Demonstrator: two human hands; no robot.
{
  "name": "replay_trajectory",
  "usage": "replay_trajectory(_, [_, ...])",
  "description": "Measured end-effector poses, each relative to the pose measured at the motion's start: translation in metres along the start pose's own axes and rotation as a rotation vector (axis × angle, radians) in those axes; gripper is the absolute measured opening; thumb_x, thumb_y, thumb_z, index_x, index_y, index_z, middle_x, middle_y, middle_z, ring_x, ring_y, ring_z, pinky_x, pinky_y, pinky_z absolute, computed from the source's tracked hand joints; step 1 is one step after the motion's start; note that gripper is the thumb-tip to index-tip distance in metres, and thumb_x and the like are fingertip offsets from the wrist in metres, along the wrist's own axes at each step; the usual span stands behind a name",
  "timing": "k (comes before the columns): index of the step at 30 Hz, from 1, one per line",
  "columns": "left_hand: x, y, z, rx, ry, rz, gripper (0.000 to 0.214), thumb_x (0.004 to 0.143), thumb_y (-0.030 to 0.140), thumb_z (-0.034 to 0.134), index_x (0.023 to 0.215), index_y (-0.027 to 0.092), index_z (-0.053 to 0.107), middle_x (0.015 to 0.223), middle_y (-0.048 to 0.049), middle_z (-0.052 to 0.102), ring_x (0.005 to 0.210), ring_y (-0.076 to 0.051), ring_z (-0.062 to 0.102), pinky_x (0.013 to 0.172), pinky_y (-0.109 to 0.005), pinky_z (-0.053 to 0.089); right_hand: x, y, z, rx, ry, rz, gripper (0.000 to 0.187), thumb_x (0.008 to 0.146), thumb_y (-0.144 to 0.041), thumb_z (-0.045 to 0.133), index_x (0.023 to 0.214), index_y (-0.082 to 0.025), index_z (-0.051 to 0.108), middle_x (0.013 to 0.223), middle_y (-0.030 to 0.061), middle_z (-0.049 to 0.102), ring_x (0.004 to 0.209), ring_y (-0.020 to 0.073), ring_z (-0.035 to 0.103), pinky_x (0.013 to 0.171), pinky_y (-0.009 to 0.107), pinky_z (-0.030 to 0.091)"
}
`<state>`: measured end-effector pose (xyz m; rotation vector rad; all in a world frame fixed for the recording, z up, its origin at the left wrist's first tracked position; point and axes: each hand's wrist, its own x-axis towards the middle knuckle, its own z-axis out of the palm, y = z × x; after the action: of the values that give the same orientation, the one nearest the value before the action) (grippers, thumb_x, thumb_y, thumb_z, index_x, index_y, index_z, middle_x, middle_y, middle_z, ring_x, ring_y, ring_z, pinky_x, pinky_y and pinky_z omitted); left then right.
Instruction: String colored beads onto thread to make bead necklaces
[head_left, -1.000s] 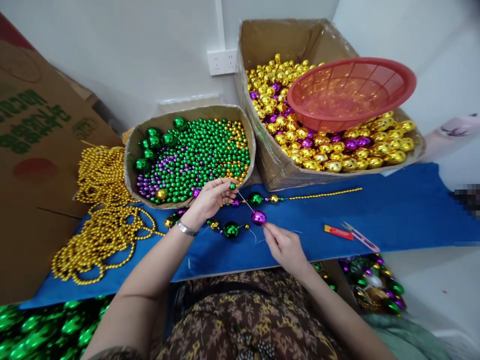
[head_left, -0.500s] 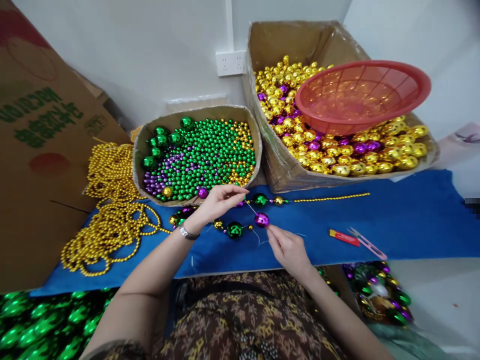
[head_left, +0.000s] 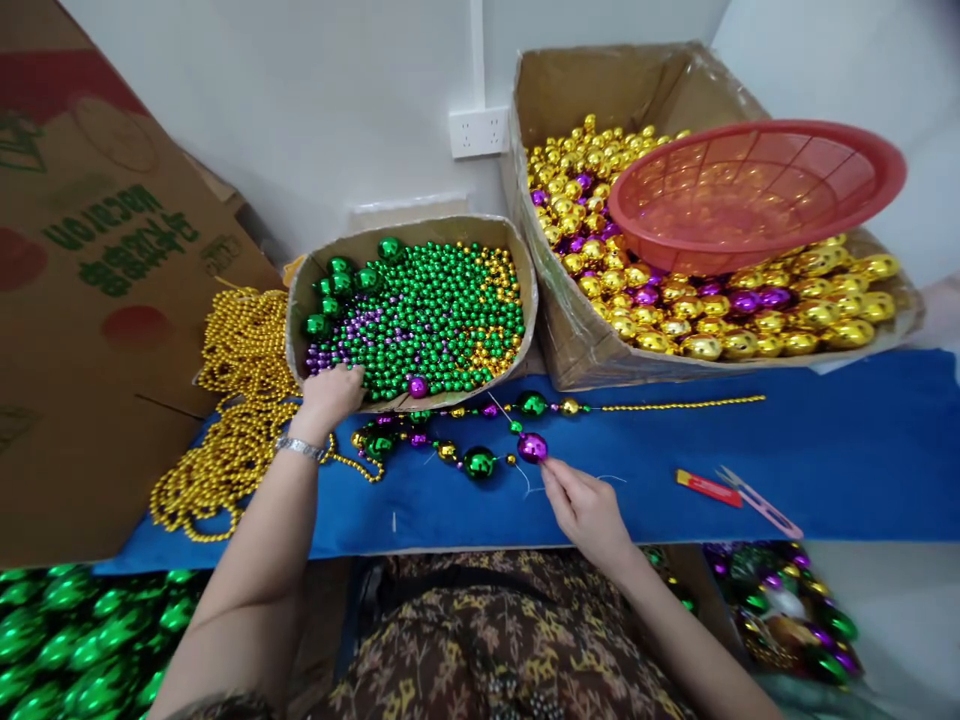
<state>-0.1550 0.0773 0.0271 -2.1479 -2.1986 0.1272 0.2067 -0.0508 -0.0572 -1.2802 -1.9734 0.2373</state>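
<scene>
My right hand (head_left: 589,505) pinches the lower edge of a large shiny purple bead (head_left: 533,447) above the blue cloth. A thin straight needle or wire slants up-left from that bead, with a small green bead (head_left: 515,427) on it. My left hand (head_left: 332,395), wearing a metal wristband, reaches over the front-left rim of the smaller cardboard box (head_left: 529,335), by its small purple and green beads. Its fingers are curled down, and their tips are hidden. Behind my right hand, a bead strand (head_left: 478,462) of green, gold and purple lies on the cloth.
A larger box (head_left: 577,345) of gold and purple beads stands at the back right, a red plastic basket (head_left: 757,255) on top. Gold bead chains (head_left: 214,480) lie at left. A red-yellow cutter (head_left: 707,488) and pink thread snips (head_left: 769,510) rest on the blue cloth (head_left: 862,450).
My left hand has left the needle tip and moved left into the smaller box. A small green bead now shows on the needle. My right hand still holds the purple bead.
</scene>
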Motion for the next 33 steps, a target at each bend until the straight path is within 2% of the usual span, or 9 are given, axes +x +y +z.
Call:
replay_trajectory(2, [-0.002, 0.010, 0.000, -0.243, 0.110, 0.030, 0.026, 0.080, 0.025, 0.059, 0.104, 0.014, 0.062, 0.098, -0.0165, 0.063, 0.087, -0.029, 0.060, 0.076, -0.042, 0.048, 0.001, -0.002, 0.001, -0.003, -0.007, -0.010, 0.028, 0.098, -0.025, 0.041, 0.103, -0.018, 0.067, 0.086, 0.0081, 0.075, 0.071, 0.0179, 0.071, 0.066, 0.026, 0.054])
replay_trajectory(4, [-0.007, 0.027, -0.001, -0.636, 0.140, 0.120, 0.033, 0.079, 0.026, 0.062, 0.110, 0.016, 0.060, 0.101, -0.0133, 0.063, 0.087, -0.025, 0.061, 0.076, -0.036, 0.049, 0.002, -0.004, 0.000, 0.000, -0.016, -0.021, 0.027, 0.098, -0.025, 0.041, 0.103, -0.017, 0.067, 0.087, 0.0083, 0.075, 0.072, 0.0178, 0.071, 0.067, 0.026, 0.055])
replay_trajectory(7, [-0.017, 0.059, -0.005, -1.216, -0.064, 0.277, 0.040, 0.077, 0.029, 0.068, 0.114, 0.018, 0.060, 0.096, -0.0073, 0.066, 0.082, -0.018, 0.062, 0.073, -0.029, 0.051, 0.002, -0.005, -0.001, -0.004, -0.016, -0.035, 0.026, 0.098, -0.024, 0.042, 0.103, -0.017, 0.067, 0.087, 0.0080, 0.075, 0.072, 0.0176, 0.071, 0.068, 0.026, 0.055])
replay_trajectory(9, [-0.024, 0.078, -0.006, -1.406, -0.180, 0.345, 0.039, 0.076, 0.027, 0.071, 0.114, 0.019, 0.064, 0.099, -0.0069, 0.066, 0.083, -0.016, 0.062, 0.074, -0.027, 0.050, 0.002, -0.006, -0.002, -0.014, -0.016, -0.042, 0.026, 0.098, -0.023, 0.042, 0.103, -0.017, 0.067, 0.087, 0.0080, 0.075, 0.072, 0.0175, 0.071, 0.068, 0.026, 0.055])
replay_trajectory(12, [-0.031, 0.098, -0.006, -1.502, -0.248, 0.411, 0.038, 0.075, 0.022, 0.073, 0.113, 0.020, 0.068, 0.113, -0.0085, 0.065, 0.094, -0.016, 0.061, 0.081, -0.026, 0.050, 0.001, -0.006, -0.004, -0.023, -0.033, -0.046, 0.027, 0.098, -0.022, 0.041, 0.104, -0.017, 0.067, 0.087, 0.0079, 0.075, 0.072, 0.0174, 0.071, 0.068, 0.026, 0.055])
replay_trajectory(16, [-0.034, 0.108, -0.002, -1.658, -0.343, 0.458, 0.044, 0.076, 0.020, 0.072, 0.119, 0.022, 0.062, 0.119, -0.0095, 0.063, 0.101, -0.018, 0.060, 0.084, -0.028, 0.052, 0.001, -0.006, -0.005, -0.051, -0.048, -0.043, 0.028, 0.098, -0.022, 0.040, 0.103, -0.017, 0.067, 0.088, 0.0081, 0.074, 0.074, 0.0173, 0.071, 0.070, 0.026, 0.055])
replay_trajectory(21, [-0.034, 0.105, 0.004, -1.747, -0.365, 0.471, 0.036, 0.077, 0.018, 0.071, 0.112, 0.019, 0.062, 0.122, -0.0103, 0.062, 0.100, -0.018, 0.061, 0.083, -0.030, 0.056, 0.003, -0.005, -0.005, -0.064, -0.031, -0.055, 0.028, 0.099, -0.023, 0.039, 0.102, -0.017, 0.066, 0.087, 0.0075, 0.075, 0.073, 0.0164, 0.071, 0.069, 0.025, 0.055])
replay_trajectory(27, [-0.036, 0.100, 0.006, -1.725, -0.396, 0.480, 0.041, 0.078, 0.019, 0.071, 0.118, 0.018, 0.063, 0.124, -0.0104, 0.062, 0.101, -0.018, 0.061, 0.086, -0.030, 0.055, 0.002, -0.004, -0.004, -0.049, -0.040, -0.054, 0.027, 0.098, -0.022, 0.040, 0.106, -0.018, 0.066, 0.088, 0.0078, 0.074, 0.074, 0.0172, 0.070, 0.070, 0.027, 0.055])
replay_trajectory(33, [-0.033, 0.096, 0.008, -1.709, -0.407, 0.482, 0.043, 0.079, 0.019, 0.070, 0.122, 0.019, 0.064, 0.112, -0.0084, 0.067, 0.091, -0.016, 0.064, 0.083, -0.028, 0.054, 0.000, 0.000, -0.004, -0.068, -0.052, -0.070, 0.027, 0.098, -0.022, 0.039, 0.103, -0.018, 0.066, 0.086, 0.0080, 0.074, 0.071, 0.0168, 0.069, 0.067, 0.026, 0.053])
